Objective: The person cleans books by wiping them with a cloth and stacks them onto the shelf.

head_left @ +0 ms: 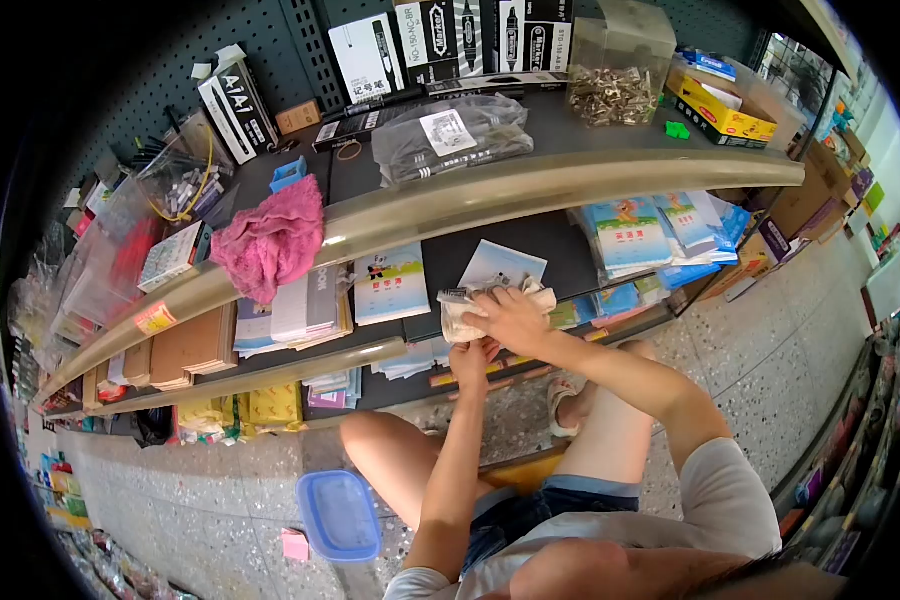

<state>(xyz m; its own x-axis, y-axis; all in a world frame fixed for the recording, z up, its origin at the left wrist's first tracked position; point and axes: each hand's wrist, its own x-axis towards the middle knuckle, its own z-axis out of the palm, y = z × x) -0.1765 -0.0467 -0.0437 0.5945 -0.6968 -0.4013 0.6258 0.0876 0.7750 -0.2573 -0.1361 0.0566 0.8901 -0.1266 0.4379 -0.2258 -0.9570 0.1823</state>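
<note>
My right hand (515,322) is closed over a crumpled cream cloth (458,327) at the front edge of the lower shelf. Just below it, my left hand (473,362) has its fingers drawn together against the cloth's lower edge; what they grip is hidden. A crinkled piece of clear plastic (456,296) shows at the cloth's upper left. Behind both hands, a pale blue-and-white booklet (505,263) lies on the dark lower shelf (440,258).
Exercise books (390,284) stand left of my hands, more booklets (625,235) to the right. A pink cloth (272,240) hangs over the upper shelf's rail (570,180). Marker boxes (535,40) and a tub of metal pieces (615,95) stand above. A blue plastic basin (340,515) sits on the floor.
</note>
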